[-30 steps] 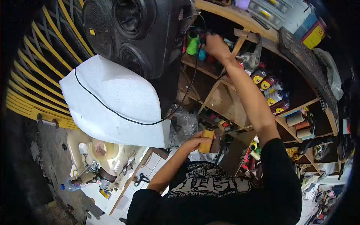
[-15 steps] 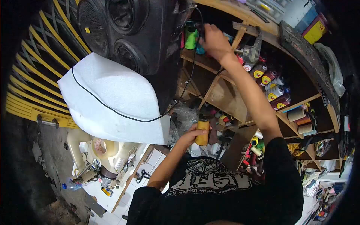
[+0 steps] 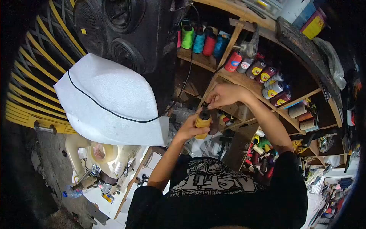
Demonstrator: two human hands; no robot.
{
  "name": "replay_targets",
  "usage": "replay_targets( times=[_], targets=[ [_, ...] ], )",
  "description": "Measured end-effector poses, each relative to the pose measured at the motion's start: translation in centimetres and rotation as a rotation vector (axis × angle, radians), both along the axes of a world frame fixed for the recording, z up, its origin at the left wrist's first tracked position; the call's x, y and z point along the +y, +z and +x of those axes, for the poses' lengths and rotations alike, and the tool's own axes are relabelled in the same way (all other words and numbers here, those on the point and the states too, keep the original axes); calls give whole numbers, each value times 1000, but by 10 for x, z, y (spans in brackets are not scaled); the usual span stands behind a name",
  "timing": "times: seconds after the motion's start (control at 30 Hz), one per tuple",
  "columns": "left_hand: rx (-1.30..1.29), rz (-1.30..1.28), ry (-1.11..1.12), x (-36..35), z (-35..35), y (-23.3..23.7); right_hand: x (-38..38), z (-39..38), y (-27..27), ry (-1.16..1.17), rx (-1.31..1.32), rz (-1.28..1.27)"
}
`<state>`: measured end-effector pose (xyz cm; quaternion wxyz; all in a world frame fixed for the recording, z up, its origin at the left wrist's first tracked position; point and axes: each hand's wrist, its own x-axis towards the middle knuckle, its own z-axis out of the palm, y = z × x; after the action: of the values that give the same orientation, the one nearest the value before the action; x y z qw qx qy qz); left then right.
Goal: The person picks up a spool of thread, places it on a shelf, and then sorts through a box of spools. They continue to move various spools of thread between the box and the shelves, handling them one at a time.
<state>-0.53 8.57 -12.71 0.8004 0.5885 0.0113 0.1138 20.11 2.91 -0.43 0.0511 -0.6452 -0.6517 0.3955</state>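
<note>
In the head view, the left hand (image 3: pixel 189 129) is wrapped around a yellow thread spool (image 3: pixel 203 123), fingers curled about its body, and holds it roughly upright in front of the chest, just below the lower edge of the wooden shelf unit (image 3: pixel 244 81). The right hand (image 3: pixel 225 95) comes in from above with its fingertips bunched together in a pinch at the spool's dark top. Whether a thread end lies between them is too small to tell. Both forearms run back to a black printed shirt (image 3: pixel 213 185) at the bottom of the frame. On the upper shelf stands a row of spools, among them a green spool (image 3: pixel 187 37), a blue spool (image 3: pixel 198 42) and a red spool (image 3: pixel 209 45). More cones lie tilted on the slanting boards to the right. Left of the shelf stands a black speaker cabinet (image 3: pixel 126 30), and a white foam sheet (image 3: pixel 110 99) leans against it with a black cable (image 3: pixel 114 113) draped across. Lower left, a roll of tape (image 3: pixel 100 151) rests on a cream machine, and a plastic bottle (image 3: pixel 72 193) lies near it.
</note>
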Motion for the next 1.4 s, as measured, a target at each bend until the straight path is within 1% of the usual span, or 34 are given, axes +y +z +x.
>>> replay_targets(
  times=[0.03, 0.07, 0.13, 0.2, 0.23, 0.3, 0.33, 0.43, 0.47, 0.53, 0.57, 0.63, 0.67, 0.7, 0.73, 0.77, 0.8, 0.83, 0.9, 0.93, 1.03, 1.07, 1.17, 1.2, 1.3, 1.33, 1.4],
  targets=[
    [8, 7, -2, 0, 0, 3, 1, 0, 3, 32, -31, 11],
    [29, -12, -12, 1, 1, 5, 0, 5, -10, 37, 37, 99],
    [67, -50, -29, 7, 3, 8, 6, 5, -6, -23, 69, 15],
    [-108, 196, 64, 11, 10, 10, 9, 8, -1, -86, 152, -44],
    [-196, 318, 112, 12, 13, 12, 8, 8, 2, -55, 134, -17],
    [-176, 443, 119, 13, 12, 21, 7, 6, 8, 11, 102, 35],
    [-167, 508, 123, 14, 11, 24, 5, -1, 13, -59, 133, -35],
    [-130, 313, 21, 14, 10, 20, 4, 1, -4, 235, 112, 159],
    [-122, 327, 0, 15, 9, 17, 2, 4, -6, 209, 100, 134],
    [-108, 359, -39, 18, 9, 11, 4, -4, 11, 160, 73, 86],
    [-136, 340, 20, 17, 10, 11, 3, -7, 19, 136, 62, 59],
    [-188, 304, 142, 15, 11, 16, 6, -1, 33, 154, -129, 141],
    [-110, 250, 219, 15, 14, 7, 12, 6, 44, 165, -230, 186],
    [-35, 190, 296, 16, 17, -2, 14, 9, 57, 133, -311, 309],
    [4, 176, 407, 14, 22, 3, 19, 5, 73, 75, -394, 392],
    [84, 96, 483, 11, 25, 8, 27, 25, 55, -29, -547, 553],
    [159, 8, 560, 7, 26, 22, 33, 15, 67, -77, -662, 563],
    [160, 24, 570, 8, 30, 18, 42, 0, 78, -126, -779, 572],
    [154, 56, 585, 12, 42, 10, 54, -7, 77, -265, -842, 489],
    [223, -24, 575, 12, 48, 15, 60, -7, 78, -330, -874, 450],
    [67, 67, 766, 18, 75, 21, 87, 5, 75, -350, -1103, 194],
    [121, 145, 703, 27, 79, 22, 95, 7, 68, -322, -1263, 146],
    [127, 319, 943, 34, 98, 42, 99, 19, 58, -412, -1161, 269],
    [73, 410, 801, 43, 98, 46, 102, 22, 47, -435, -1292, 338],
    [-56, 417, 859, 72, 135, 30, 110, 28, 44, -483, -1191, 305],
    [-280, 356, 925, 67, 135, 51, 105, 22, 53, -450, -1175, 300],
    [-288, 479, 951, 73, 139, 62, 106, 24, 47, -406, -1266, 267]
  ],
)
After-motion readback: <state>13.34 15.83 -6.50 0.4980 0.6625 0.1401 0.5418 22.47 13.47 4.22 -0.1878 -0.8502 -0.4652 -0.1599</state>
